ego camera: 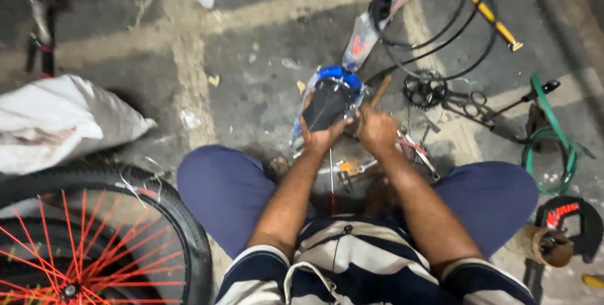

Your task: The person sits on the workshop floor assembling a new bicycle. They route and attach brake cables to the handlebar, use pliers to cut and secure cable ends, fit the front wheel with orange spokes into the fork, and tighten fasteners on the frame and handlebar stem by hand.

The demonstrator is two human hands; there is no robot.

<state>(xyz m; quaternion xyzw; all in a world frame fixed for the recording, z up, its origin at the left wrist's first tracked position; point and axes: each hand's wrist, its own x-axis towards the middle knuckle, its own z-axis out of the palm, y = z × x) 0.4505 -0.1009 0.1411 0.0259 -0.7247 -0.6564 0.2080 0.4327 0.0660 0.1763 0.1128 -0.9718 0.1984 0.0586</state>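
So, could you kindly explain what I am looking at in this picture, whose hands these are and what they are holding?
There is one picture, taken by a camera worn on a person's head, so it looks down at their own lap, arms and the concrete floor. No machine is involved, only two bare hands.

The left hand grips the near edge of a black bicycle saddle still partly in blue and clear plastic wrapping. The right hand is closed around a wooden handle, seemingly of a tool; its working end is hidden.

On the floor around them lie small metal tools, a chainring with cranks, looped black cables, a green strap and a white sack. At bottom left is a bicycle wheel with orange spokes.
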